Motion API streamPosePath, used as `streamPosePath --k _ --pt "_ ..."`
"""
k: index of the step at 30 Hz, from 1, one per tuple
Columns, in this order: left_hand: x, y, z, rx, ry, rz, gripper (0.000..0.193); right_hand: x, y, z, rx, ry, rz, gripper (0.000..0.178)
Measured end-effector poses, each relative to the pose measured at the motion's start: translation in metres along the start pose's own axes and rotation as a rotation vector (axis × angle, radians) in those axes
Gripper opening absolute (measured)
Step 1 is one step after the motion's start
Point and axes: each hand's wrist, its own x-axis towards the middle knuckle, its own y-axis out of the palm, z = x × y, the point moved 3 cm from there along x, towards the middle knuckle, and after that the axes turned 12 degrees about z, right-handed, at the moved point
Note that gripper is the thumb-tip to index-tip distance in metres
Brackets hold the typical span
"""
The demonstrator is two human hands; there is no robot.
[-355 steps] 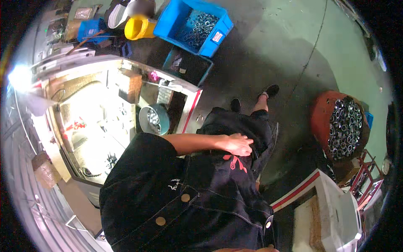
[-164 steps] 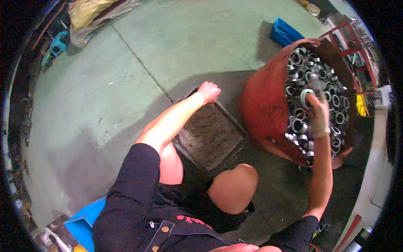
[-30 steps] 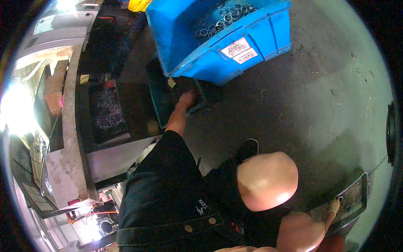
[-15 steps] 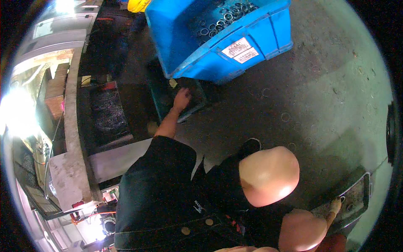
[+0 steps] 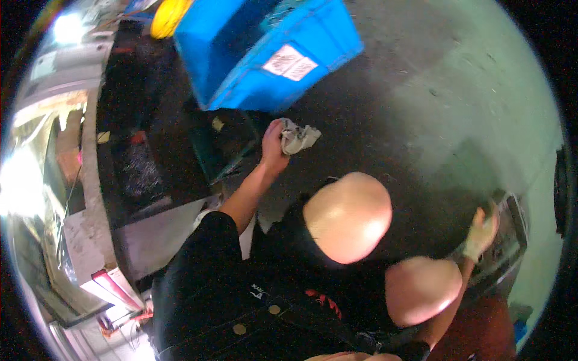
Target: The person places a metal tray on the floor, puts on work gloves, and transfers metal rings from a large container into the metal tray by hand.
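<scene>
My left hand [image 5: 274,144] is bare and closed on a crumpled pale grey cloth [image 5: 300,137], which bunches out to the right of the fingers. It is held up just right of a low teal bin [image 5: 211,165] on the floor. A small yellowish scrap [image 5: 217,124] lies in that bin. At the far right, my right hand [image 5: 483,230] seems to wear a pale glove. It is over the near side of a dark-rimmed tray [image 5: 516,219]. Motion smears its fingers, so whether it holds anything cannot be made out.
A big blue tub [image 5: 313,66] with a white label stands tilted ahead, next to a yellow object [image 5: 170,18]. On the left is a workbench edge [image 5: 90,186] with a dark panel below it. My knees [image 5: 349,216] are bent in the middle.
My left hand has come up out of the teal bin and now holds the cloth. My right hand has risen along the tray. The whole view has shifted, moving the blue tub left.
</scene>
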Motion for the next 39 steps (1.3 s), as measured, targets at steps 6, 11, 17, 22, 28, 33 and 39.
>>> streamPosePath --k 6,11,17,22,28,33,39 --pt "0.018 0.164 0.080 0.094 -0.367 0.606 0.013 0.019 0.029 0.080 0.415 -0.369 0.263 0.061" --pt "0.033 0.258 0.127 1.117 -0.268 1.115 0.012 0.012 0.051 0.038 0.446 -0.218 0.285 0.073" --pt "-0.007 0.336 0.149 0.734 -0.496 1.454 0.009 0.008 0.042 0.027 0.463 0.023 0.366 0.074" --pt "-0.034 0.373 0.138 0.342 -0.655 1.497 0.013 0.018 0.009 0.002 0.301 0.172 0.158 0.056" --pt "-0.040 0.389 0.144 0.350 -0.613 1.427 0.026 0.017 -0.012 0.014 0.179 0.320 0.147 0.048" --pt "-0.040 0.398 0.155 1.321 -0.022 1.510 0.028 0.007 -0.018 0.026 1.296 0.017 -0.007 0.034" --pt "-0.043 0.399 0.148 0.857 -0.345 1.442 0.016 0.003 -0.024 0.025 1.931 -0.115 0.155 0.043"
